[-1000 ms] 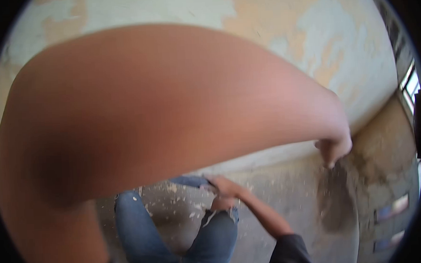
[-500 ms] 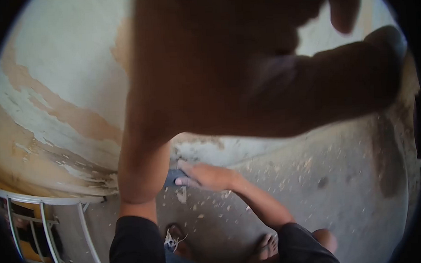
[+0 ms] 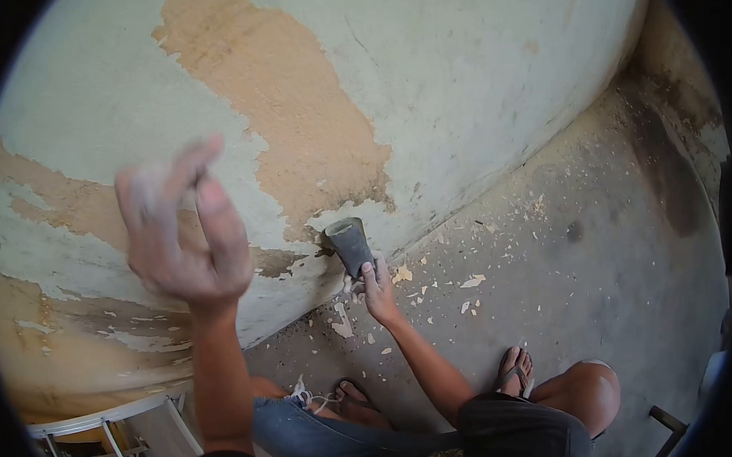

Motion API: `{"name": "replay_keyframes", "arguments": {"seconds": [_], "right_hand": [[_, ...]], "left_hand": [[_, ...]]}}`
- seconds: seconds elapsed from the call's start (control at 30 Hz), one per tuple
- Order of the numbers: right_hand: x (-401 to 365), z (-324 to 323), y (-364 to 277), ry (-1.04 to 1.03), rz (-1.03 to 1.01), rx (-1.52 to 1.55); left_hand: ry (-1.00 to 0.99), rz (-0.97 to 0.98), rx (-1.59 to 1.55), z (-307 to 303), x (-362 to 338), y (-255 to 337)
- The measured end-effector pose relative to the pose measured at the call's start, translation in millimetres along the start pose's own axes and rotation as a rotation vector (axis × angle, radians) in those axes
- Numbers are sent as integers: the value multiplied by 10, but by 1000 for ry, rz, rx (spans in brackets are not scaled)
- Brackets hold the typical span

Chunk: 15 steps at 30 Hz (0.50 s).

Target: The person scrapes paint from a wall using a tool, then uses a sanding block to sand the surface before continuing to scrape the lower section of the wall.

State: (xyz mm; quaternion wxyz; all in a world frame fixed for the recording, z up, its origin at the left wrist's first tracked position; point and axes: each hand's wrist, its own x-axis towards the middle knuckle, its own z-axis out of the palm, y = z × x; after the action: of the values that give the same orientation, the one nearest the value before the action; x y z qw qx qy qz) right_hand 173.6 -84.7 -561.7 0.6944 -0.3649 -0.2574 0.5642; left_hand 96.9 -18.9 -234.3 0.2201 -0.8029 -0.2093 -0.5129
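My left hand [image 3: 182, 228] is raised in front of the wall, its fingers curled with the thumb and a fingertip near each other and a gap between them. Nothing shows in it. Lower and to the right, my right hand [image 3: 374, 289] grips the lower end of a dark grey, flattened tube-like piece [image 3: 350, 245]. The wide end of this piece points up beside the base of the peeling wall [image 3: 474, 85]. Bare tan plaster [image 3: 295, 109] shows where the paint has come away.
Paint flakes [image 3: 473, 281] lie scattered over the grey floor [image 3: 583, 325]. A metal ladder-like frame [image 3: 117, 412] stands at the lower left. My sandalled feet [image 3: 515, 371] are below, and a dark bar [image 3: 668, 419] juts in at the lower right.
My left hand has dropped away from the camera toward the left, uncovering the wall. My right hand still holds the dark piece, now more upright. The view has shifted.
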Motion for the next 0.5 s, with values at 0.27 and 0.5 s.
{"name": "replay_keyframes", "arguments": {"seconds": [0.27,0.5], "right_hand": [[-93,-303,545,49,103,-65],[46,-120,499,117,25,-258]], "left_hand": [[-147,-231,527,-482,-1061,281],[-291,-217,668,-324,-902,421]]}}
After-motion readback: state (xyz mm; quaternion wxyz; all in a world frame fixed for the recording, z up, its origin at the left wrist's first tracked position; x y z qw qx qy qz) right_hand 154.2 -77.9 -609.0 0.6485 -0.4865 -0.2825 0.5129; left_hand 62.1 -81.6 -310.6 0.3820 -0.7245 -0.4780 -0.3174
